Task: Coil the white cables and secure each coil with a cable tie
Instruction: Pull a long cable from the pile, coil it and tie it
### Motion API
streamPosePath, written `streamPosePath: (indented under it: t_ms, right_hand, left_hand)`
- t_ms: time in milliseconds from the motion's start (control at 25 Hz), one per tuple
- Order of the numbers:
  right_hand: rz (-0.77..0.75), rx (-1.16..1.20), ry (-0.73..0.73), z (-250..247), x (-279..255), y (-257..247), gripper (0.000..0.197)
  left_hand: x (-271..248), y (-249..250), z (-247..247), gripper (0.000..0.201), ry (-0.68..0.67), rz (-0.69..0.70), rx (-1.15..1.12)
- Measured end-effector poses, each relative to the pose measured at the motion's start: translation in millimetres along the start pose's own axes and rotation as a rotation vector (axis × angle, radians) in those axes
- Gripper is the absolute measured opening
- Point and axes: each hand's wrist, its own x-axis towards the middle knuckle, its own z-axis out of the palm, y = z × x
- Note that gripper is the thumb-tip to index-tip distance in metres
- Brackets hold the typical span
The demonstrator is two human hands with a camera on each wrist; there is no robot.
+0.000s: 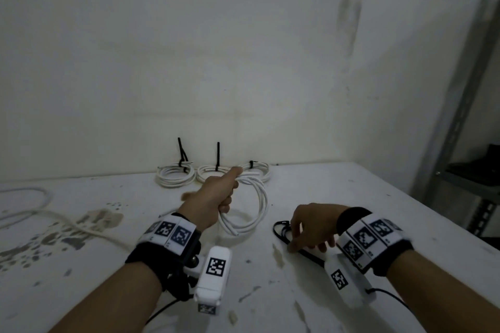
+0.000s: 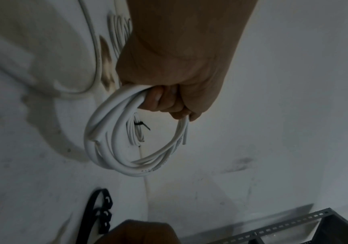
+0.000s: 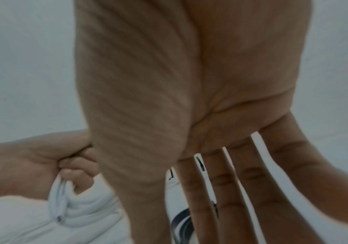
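smooth white plastic-sheathed cable coil (image 2: 114,140); matt black plastic cable ties (image 1: 284,230); stained, scuffed white matt tabletop (image 1: 81,265).

My left hand (image 1: 216,194) is stretched forward with its fingers (image 2: 164,102) curled tight in a fist-like grip, while my right hand (image 1: 311,227) hangs palm-down nearer me, its fingers (image 3: 227,189) straight and slightly spread, both forearms bare.

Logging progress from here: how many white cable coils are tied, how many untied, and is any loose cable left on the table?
Tied coils by the wall: 3
Untied coil held in the left hand: 1
Loose uncoiled cable at the left: 1
Total: 5 white cables
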Motion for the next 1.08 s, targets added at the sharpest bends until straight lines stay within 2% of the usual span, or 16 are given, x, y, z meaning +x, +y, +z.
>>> streamPosePath:
  t_ms: [120, 320, 480, 760, 920, 1000, 1080]
  right_hand:
    - [0.01, 0.0, 0.085, 9.8, 4.8, 1.6, 0.025]
    - [0.037, 0.068, 0.129, 13.4, 4.7, 9.5, 0.019]
    - [0.02, 0.146, 0.131, 13.5, 4.2, 17.0, 0.022]
    - [-0.007, 0.336, 0.15, 21.5, 4.0, 29.0, 0.008]
    - [-0.024, 0.419, 0.175, 23.2, 3.0, 35.3, 0.01]
    - [-0.025, 0.454, 0.184, 24.9, 3.2, 36.7, 0.018]
    - [-0.018, 0.512, 0.224, 25.4, 2.7, 38.9, 0.014]
  left_hand:
    - [1.4, -4.0, 16.3, 0.038, -0.016, -0.021, 0.013]
    - [4.2, -7.5, 33.2, 0.036, -0.032, -0.037, 0.019]
    - [5.0, -10.5, 47.1, 0.036, -0.058, -0.054, 0.026]
    - [4.9, -13.4, 56.1, 0.036, -0.061, -0.049, 0.037]
    - [4.9, -14.8, 55.0, 0.036, -0.063, -0.052, 0.031]
    - [4.4, -16.2, 55.0, 0.037, -0.071, -0.055, 0.026]
    - [3.4, -16.8, 55.1, 0.037, -0.078, -0.057, 0.022]
